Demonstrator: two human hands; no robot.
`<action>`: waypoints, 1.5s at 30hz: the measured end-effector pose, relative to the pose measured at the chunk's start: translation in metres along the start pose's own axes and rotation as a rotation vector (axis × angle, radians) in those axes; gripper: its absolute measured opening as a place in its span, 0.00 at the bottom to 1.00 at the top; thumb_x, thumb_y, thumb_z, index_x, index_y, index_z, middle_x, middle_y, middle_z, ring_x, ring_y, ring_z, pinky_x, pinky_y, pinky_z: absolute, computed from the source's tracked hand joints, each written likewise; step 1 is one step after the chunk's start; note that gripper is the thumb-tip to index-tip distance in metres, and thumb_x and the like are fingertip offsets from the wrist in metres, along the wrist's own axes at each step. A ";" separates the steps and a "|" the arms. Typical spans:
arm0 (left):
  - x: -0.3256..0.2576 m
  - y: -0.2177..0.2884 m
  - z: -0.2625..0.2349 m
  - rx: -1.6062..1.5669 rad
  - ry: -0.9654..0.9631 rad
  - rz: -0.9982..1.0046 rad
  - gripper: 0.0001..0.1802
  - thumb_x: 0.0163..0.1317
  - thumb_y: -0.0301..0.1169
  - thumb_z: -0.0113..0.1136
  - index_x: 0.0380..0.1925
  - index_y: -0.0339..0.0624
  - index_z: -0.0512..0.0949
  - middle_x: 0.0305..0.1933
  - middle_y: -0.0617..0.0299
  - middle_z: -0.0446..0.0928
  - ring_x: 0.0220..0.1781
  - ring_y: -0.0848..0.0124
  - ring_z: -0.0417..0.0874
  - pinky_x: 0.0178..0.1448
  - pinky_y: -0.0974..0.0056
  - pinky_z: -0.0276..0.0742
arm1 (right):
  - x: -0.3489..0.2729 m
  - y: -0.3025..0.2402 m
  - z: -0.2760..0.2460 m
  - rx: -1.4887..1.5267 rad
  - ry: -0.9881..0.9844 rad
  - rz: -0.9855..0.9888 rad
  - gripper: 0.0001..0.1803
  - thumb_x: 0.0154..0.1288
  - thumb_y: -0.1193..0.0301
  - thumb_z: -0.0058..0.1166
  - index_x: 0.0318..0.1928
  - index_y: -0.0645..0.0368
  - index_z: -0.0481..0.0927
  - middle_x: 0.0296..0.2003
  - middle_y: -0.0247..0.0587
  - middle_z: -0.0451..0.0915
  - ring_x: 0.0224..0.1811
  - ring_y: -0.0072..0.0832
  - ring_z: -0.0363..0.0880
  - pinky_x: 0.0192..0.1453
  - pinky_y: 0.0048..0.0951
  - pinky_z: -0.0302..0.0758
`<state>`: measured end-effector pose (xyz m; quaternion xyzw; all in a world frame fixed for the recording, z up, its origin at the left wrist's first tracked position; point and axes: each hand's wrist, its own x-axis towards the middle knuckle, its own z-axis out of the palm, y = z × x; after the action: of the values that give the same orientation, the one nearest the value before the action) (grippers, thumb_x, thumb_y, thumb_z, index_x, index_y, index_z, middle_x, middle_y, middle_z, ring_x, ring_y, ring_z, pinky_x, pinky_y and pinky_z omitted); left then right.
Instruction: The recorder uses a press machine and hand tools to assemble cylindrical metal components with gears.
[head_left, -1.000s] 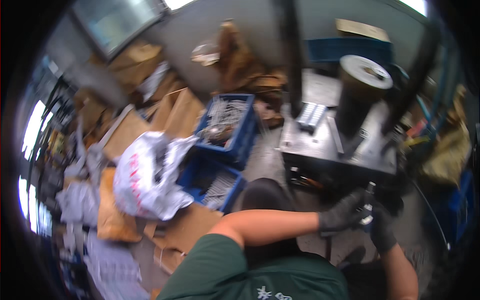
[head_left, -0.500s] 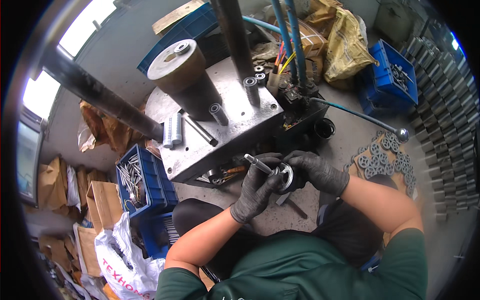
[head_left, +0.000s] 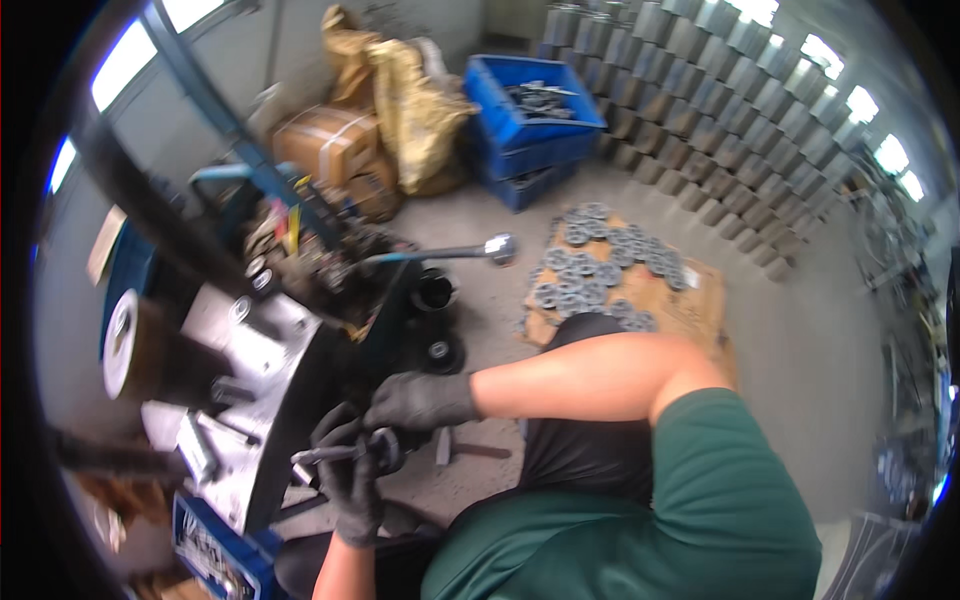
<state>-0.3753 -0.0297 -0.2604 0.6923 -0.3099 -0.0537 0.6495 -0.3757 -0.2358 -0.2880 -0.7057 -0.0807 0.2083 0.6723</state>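
Both my hands wear dark grey gloves and meet in front of the press table. My left hand (head_left: 352, 490) is closed around a slim metal shaft (head_left: 322, 455), which points left toward the table edge. A round metal part (head_left: 384, 452) sits at the shaft's inner end, dark and blurred, by the left palm. Just above it, my right hand (head_left: 418, 402) has its fingers curled; whatever is between them is hidden. On the floor beside the hands lies a hammer (head_left: 480, 452).
The steel press table (head_left: 275, 385) bears cylinders and a rod at left. A lever with a ball end (head_left: 500, 248) juts over the floor. Spoked metal discs (head_left: 590, 265) lie on cardboard (head_left: 705, 310). Blue crates (head_left: 530, 140) and stacked metal tubes (head_left: 690, 120) stand behind.
The view has swung right, so the table and hands now appear farther left. My left hand still grips the shaft; my right hand now sits above the round part, its fingers curled.
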 end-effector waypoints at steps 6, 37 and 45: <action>0.011 -0.004 0.011 0.010 0.016 -0.023 0.17 0.72 0.34 0.60 0.55 0.35 0.77 0.66 0.49 0.71 0.67 0.57 0.74 0.73 0.52 0.68 | -0.019 -0.020 -0.006 -0.521 0.045 -0.156 0.12 0.73 0.68 0.53 0.45 0.58 0.87 0.27 0.42 0.88 0.27 0.30 0.90 0.27 0.30 0.85; 0.026 -0.026 0.039 0.112 -0.599 -0.451 0.21 0.70 0.25 0.60 0.63 0.37 0.73 0.53 0.61 0.77 0.54 0.71 0.78 0.62 0.65 0.75 | -0.557 0.045 -0.177 -0.733 1.287 0.848 0.19 0.62 0.56 0.68 0.37 0.61 0.87 0.30 0.43 0.89 0.30 0.28 0.86 0.39 0.31 0.81; -0.011 -0.077 0.024 0.179 -0.762 -0.468 0.22 0.66 0.23 0.62 0.60 0.37 0.75 0.53 0.60 0.76 0.57 0.69 0.77 0.66 0.64 0.72 | -0.718 0.195 -0.023 -0.073 1.256 1.486 0.15 0.60 0.56 0.63 0.25 0.51 0.90 0.19 0.39 0.84 0.20 0.31 0.79 0.27 0.36 0.73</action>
<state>-0.3676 -0.0478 -0.3397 0.7278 -0.3654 -0.4232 0.3971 -1.0453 -0.5559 -0.3461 -0.5797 0.7522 0.1626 0.2677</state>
